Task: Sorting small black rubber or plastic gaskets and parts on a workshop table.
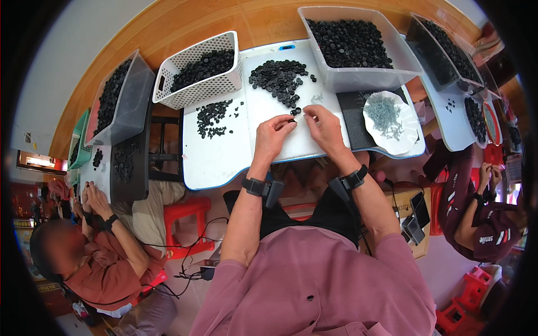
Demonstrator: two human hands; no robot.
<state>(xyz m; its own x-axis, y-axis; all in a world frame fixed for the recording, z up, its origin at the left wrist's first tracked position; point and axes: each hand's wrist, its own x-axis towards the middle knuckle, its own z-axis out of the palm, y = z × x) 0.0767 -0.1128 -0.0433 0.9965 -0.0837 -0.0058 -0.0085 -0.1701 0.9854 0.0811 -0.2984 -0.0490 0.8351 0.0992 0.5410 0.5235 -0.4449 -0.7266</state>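
Note:
Over the white table [216, 162], my left hand [272, 137] pinches a small black round cap [292, 121] between thumb and fingertips. Close to its right, my right hand [326, 131] has thumb and forefinger pressed together; whatever they hold is too small to make out. Just beyond my fingertips lie a couple of loose black caps [297, 110], at the tip of a spread pile of black round caps [277, 77]. A few thin grey screw-like pins [317, 98] lie beyond my right hand. More such pins [384, 111] are heaped on a white scalloped plate [407, 141].
A clear plastic bin [364, 78] of black parts stands at the back right, a white perforated basket [196, 96] at the back left. Smaller black pieces [212, 119] lie before the basket. The plate rests partly on a black mat [352, 112]. Other people work at either side.

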